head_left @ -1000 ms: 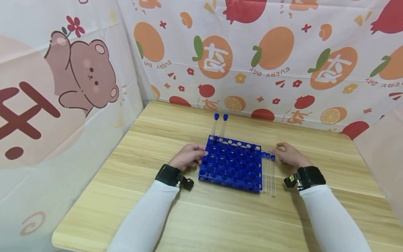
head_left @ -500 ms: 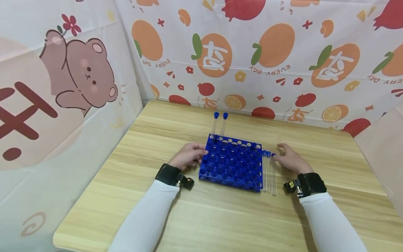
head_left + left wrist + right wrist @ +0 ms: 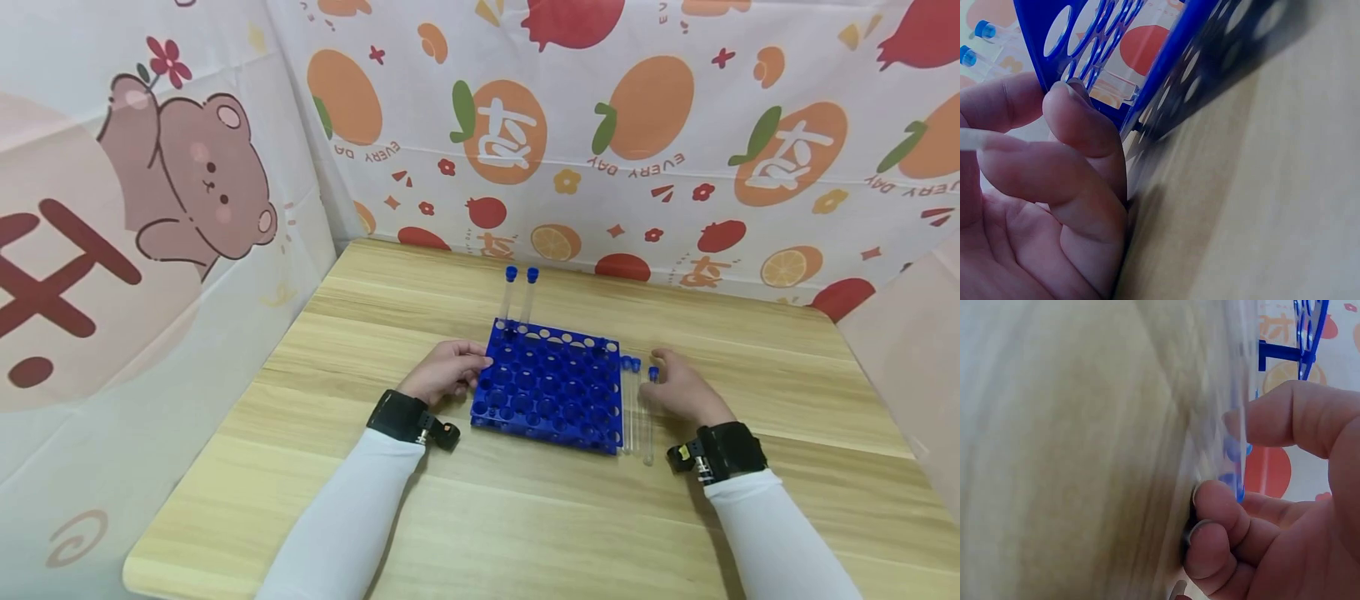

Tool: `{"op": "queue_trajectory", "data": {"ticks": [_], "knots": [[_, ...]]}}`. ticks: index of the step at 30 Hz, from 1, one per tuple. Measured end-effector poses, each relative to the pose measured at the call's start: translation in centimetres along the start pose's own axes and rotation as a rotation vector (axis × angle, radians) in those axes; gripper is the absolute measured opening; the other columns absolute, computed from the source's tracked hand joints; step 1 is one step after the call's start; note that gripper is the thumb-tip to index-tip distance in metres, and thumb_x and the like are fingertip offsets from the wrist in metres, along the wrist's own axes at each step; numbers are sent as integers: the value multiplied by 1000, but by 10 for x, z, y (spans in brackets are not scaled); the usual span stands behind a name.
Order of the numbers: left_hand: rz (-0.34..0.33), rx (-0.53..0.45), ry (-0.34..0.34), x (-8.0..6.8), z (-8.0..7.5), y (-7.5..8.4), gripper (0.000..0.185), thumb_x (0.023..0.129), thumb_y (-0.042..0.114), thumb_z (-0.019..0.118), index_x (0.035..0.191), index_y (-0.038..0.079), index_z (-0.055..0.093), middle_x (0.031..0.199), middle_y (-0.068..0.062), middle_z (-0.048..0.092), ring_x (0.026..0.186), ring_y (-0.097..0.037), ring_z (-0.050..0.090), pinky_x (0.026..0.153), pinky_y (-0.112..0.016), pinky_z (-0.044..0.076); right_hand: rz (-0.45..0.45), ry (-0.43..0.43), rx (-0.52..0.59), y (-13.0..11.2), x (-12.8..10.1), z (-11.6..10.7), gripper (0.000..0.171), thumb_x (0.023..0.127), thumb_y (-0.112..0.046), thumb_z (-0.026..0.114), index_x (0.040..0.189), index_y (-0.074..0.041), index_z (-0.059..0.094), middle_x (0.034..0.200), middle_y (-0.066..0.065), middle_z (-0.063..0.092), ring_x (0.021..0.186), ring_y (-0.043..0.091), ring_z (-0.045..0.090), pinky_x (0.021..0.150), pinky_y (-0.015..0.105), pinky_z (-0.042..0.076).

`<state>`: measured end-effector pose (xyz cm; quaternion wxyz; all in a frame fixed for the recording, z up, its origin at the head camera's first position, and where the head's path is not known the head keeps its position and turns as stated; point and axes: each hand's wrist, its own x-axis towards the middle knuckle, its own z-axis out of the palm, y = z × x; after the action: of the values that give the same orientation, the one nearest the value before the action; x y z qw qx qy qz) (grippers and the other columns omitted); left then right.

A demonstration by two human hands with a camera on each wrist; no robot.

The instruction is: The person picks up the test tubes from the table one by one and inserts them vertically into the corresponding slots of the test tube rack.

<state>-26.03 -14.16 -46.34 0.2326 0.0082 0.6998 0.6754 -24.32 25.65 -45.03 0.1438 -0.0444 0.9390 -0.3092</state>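
Note:
A blue test tube rack (image 3: pixel 551 387) stands on the wooden table. My left hand (image 3: pixel 446 371) holds its left edge; in the left wrist view the fingertips (image 3: pixel 1063 94) meet the rack's blue end. Two clear test tubes (image 3: pixel 529 302) with blue caps stand upright in the far left holes. To the right of the rack my right hand (image 3: pixel 686 390) pinches a blue-capped test tube (image 3: pixel 648 437) near its cap, between thumb and fingers. That tube looks blurred in the right wrist view. Two more capped tubes (image 3: pixel 628 408) lie side by side along the rack's right edge.
The wooden table (image 3: pixel 525 525) carries the rack and tubes. A fruit-print cloth (image 3: pixel 570 125) hangs behind its far edge, and a bear-print cloth (image 3: pixel 202 183) hangs on the left. Wrist-worn cameras (image 3: pixel 446 436) sit close above the tabletop.
My right hand has closed on the outermost loose tube and shifted it slightly away from the other two. The left hand and the rack stay in place.

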Motion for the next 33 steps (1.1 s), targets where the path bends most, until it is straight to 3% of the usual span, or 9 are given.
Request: {"op": "queue_trajectory", "data": {"ticks": [7, 14, 19, 27, 33], "knots": [[-5, -1, 3, -2, 0, 1, 20, 94, 10, 62, 111, 1, 61, 74, 2, 57, 57, -9, 52, 44, -20, 37, -13, 13, -20, -1, -1, 2, 76, 87, -22, 65, 148, 5, 29, 122, 27, 54, 100, 34, 56, 82, 45, 50], [-3, -3, -6, 0, -2, 0, 21, 94, 11, 62, 112, 0, 60, 74, 2, 57, 56, -8, 52, 44, -20, 37, 20, 11, -5, -5, -3, 3, 65, 90, -21, 63, 145, 2, 37, 92, 13, 54, 72, 23, 52, 58, 32, 43], [-6, -7, -7, 1, -1, 0, 21, 94, 10, 62, 112, 0, 60, 74, 2, 57, 56, -8, 52, 44, -20, 37, 29, 9, 11, -1, -7, 3, 60, 91, -21, 60, 144, -4, 39, 91, 12, 56, 72, 22, 54, 60, 32, 44], [5, 5, -12, 4, -1, -2, 22, 94, 12, 63, 113, 0, 60, 75, 2, 58, 57, -9, 52, 44, -20, 38, 71, 18, 179, 13, -13, -3, 71, 92, -20, 58, 152, -1, 24, 90, 12, 68, 77, 22, 63, 69, 32, 50], [5, 13, -12, 4, -2, -3, 24, 94, 13, 63, 114, 0, 60, 77, 1, 57, 59, -9, 53, 45, -20, 38, 88, 52, 318, 21, -19, -7, 69, 87, -14, 62, 148, -1, 31, 84, 6, 69, 76, 18, 64, 73, 30, 50]]}}
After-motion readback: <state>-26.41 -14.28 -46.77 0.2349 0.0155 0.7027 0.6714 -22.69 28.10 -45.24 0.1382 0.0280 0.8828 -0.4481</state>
